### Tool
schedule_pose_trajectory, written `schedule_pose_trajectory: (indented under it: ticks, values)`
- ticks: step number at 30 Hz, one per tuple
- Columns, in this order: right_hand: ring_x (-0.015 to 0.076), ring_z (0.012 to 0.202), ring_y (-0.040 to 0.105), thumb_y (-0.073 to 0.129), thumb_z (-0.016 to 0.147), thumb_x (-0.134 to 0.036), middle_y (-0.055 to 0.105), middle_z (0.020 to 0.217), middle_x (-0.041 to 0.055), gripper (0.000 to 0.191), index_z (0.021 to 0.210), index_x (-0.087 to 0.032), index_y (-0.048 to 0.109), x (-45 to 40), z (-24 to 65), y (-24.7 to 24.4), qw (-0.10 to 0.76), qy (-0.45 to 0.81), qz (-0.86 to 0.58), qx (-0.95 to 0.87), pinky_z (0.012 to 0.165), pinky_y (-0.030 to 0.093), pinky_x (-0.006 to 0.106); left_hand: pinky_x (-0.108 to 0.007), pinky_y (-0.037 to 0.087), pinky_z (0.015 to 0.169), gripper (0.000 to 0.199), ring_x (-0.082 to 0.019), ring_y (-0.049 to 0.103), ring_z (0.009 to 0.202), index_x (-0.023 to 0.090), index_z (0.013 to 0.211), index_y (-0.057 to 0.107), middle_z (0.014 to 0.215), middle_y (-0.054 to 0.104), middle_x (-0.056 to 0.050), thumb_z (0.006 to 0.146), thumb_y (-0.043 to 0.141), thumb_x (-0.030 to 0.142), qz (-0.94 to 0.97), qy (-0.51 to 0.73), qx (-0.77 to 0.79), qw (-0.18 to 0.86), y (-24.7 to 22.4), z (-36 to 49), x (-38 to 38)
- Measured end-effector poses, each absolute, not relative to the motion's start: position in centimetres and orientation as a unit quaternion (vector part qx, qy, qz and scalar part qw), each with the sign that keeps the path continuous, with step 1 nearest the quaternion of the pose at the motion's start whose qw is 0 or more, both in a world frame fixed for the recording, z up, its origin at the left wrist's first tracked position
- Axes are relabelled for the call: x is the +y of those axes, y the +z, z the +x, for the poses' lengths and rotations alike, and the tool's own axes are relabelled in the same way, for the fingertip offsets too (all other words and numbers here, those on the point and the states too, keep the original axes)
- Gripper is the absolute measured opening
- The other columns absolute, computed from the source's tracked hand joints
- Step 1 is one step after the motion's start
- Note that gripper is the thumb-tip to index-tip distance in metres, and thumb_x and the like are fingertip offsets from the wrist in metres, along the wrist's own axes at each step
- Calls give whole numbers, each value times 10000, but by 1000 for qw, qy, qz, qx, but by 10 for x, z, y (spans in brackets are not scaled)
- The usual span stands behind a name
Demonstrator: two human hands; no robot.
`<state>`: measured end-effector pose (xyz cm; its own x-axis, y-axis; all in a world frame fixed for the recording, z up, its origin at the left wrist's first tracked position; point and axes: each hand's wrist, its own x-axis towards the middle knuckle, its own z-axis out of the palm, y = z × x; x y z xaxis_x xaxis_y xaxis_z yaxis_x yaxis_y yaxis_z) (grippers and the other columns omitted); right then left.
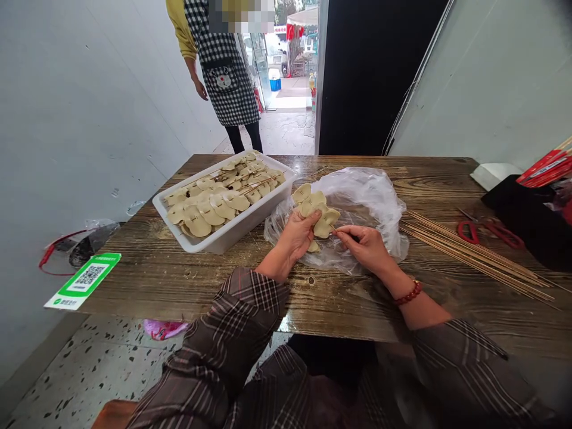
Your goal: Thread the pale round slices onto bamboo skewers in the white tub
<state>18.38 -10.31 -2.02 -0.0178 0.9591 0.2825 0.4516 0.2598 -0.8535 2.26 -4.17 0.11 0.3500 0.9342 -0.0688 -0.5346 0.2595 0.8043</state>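
Slices (325,223) on a stick (333,228), held between two hands

Nearest are plaid sleeves (241,322), with a red bracelet (409,293) on the right wrist. The left hand (297,238) is closed on the pale slices, its thumb lying over them; they spread beyond its fingertips, away from the body. The right hand (364,245) pinches the stick's near end between thumb and fingers, its fingertips just beside the lowest of the larger slices. Both hands are above the table (250,298), over a crumpled clear bag (375,196).

To the right lie loose sticks (478,256), with red-handled scissors (468,232) just past them, near a black box (509,202). Left of the hands, a white tub (232,238) holds many more skewered slices, piled in overlapping rows.

Beyond the table stands a person in a checked apron (235,71), beside an open doorway (290,89).
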Motion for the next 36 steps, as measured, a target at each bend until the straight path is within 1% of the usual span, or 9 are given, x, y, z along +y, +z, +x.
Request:
schedule_pose_trajectory:
  ticks: [4, 9, 14, 16, 19, 24, 26, 31, 36]
  values:
    - [141, 558, 531, 565, 877, -445, 659, 634, 24, 346, 883, -167, 771, -103, 183, -20, 451, 285, -539, -652, 523, 389, 254, -302, 582, 765, 341, -217, 725, 863, 126, 911, 676, 827, 749, -51, 643, 847, 251, 356, 497, 279, 741, 1, 21, -43]
    - [111, 488, 458, 570, 863, -455, 610, 570, 8, 364, 853, -151, 768, -105, 182, -15, 448, 316, -540, -639, 470, 329, 241, -294, 579, 746, 361, -201, 720, 816, 114, 929, 666, 831, 744, -64, 684, 830, 321, 363, 478, 287, 746, 1, 15, -40]
    - [92, 465, 433, 616, 818, -488, 588, 568, -5, 387, 889, -138, 766, -104, 186, -12, 492, 365, -545, -572, 448, 306, 234, -262, 561, 677, 325, -136, 686, 658, 146, 933, 634, 774, 709, -25, 751, 780, 373, 355, 482, 322, 734, 5, 5, -32]
    - [85, 473, 435, 644, 801, -492, 569, 570, -17, 384, 904, -141, 762, -103, 190, -12, 521, 382, -542, -537, 449, 309, 226, -279, 567, 721, 290, -135, 694, 685, 152, 939, 624, 797, 710, -29, 795, 737, 377, 362, 498, 328, 717, 9, 0, -30]
    - [73, 491, 440, 685, 782, -472, 560, 582, -29, 345, 895, -153, 752, -100, 195, -14, 570, 406, -522, -487, 454, 314, 214, -296, 562, 788, 278, -147, 713, 785, 150, 971, 625, 912, 729, -68, 859, 660, 401, 399, 512, 335, 683, 15, -6, -29]
    - [59, 502, 440, 747, 727, -455, 560, 585, -37, 310, 832, -164, 741, -94, 198, -17, 625, 440, -490, -419, 452, 318, 197, -276, 546, 775, 309, -120, 685, 746, 158, 1010, 645, 913, 734, -58, 853, 651, 424, 527, 479, 371, 596, 21, -14, -41]
    - [57, 499, 435, 762, 704, -457, 560, 579, -38, 315, 817, -165, 740, -92, 197, -18, 630, 451, -489, -402, 445, 312, 194, -299, 541, 795, 306, -140, 679, 775, 152, 1006, 667, 897, 737, -63, 838, 661, 408, 630, 421, 384, 528, 21, -20, -51]
    - [59, 512, 449, 777, 671, -467, 567, 570, -32, 332, 792, -160, 739, -90, 197, -20, 636, 452, -485, -395, 450, 321, 190, -372, 520, 861, 181, -207, 678, 895, 179, 961, 720, 949, 742, -68, 834, 639, 281, 837, 240, 377, 315, 17, -46, -87]
    - [59, 493, 435, 790, 640, -495, 562, 553, -30, 372, 781, -155, 739, -91, 195, -21, 621, 458, -493, -403, 434, 310, 192, -379, 511, 903, 195, -230, 663, 970, 197, 985, 735, 1015, 730, -86, 889, 586, 279, 898, 156, 331, 246, 15, -64, -120]
